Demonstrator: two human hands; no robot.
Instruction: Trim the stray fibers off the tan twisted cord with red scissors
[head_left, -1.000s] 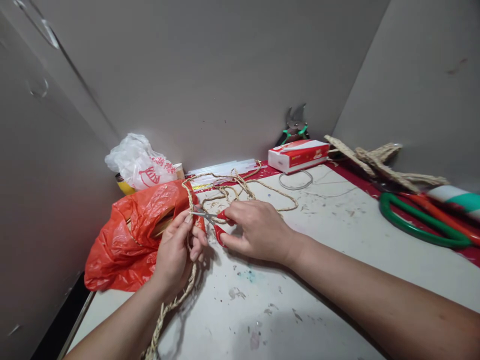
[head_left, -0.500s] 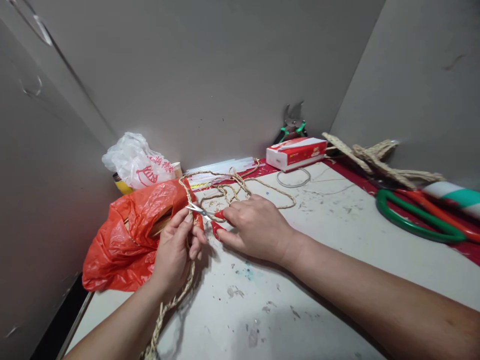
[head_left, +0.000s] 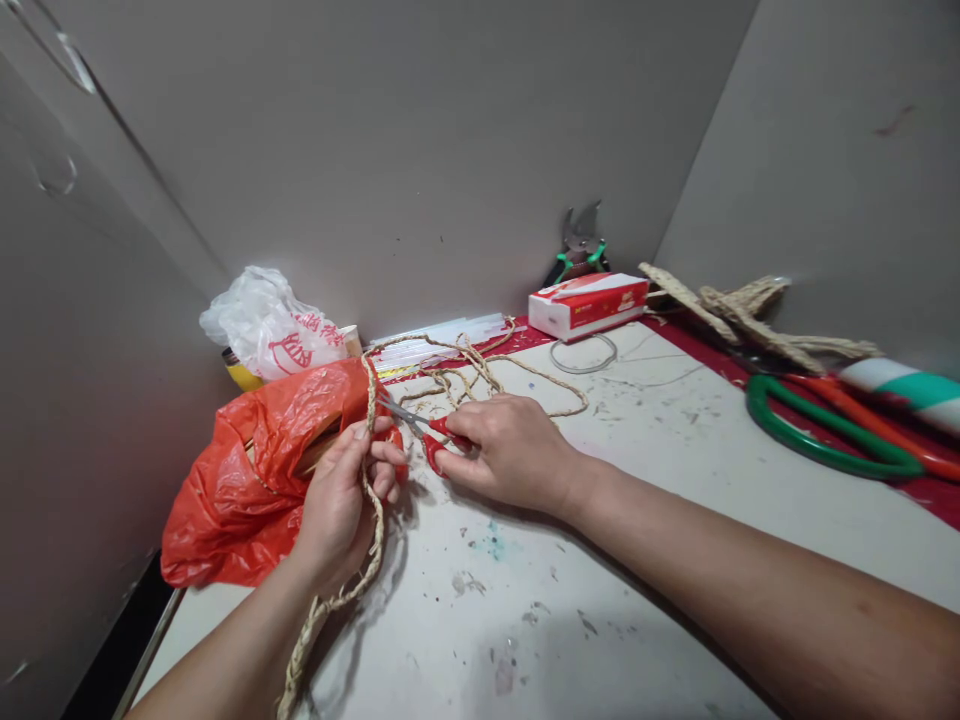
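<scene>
My left hand point(head_left: 346, 485) pinches a braided straw cord point(head_left: 373, 545) between thumb and fingers. From there the cord hangs down across my forearm to the bottom edge and loops away over the table behind. My right hand point(head_left: 510, 448) has its fingers in the red handles of a small pair of scissors point(head_left: 417, 421). The slim metal blades point left, their tips just right of the cord above my left hand. Behind that hand lies an orange plastic bag point(head_left: 240, 490) with thin brown strips showing in its opening.
A white plastic bag point(head_left: 274, 330) and a bundle of clear sticks point(head_left: 442, 335) lie along the back wall. Pruning shears point(head_left: 581, 245) lean there behind a red-and-white tissue pack point(head_left: 589, 306). A wire coil point(head_left: 583, 354), straw braids point(head_left: 757, 310) and a large green handle point(head_left: 832, 455) are to the right.
The scissor blades have drawn back from the cord to its right side. My left hand has shifted slightly left and down along with the cord.
</scene>
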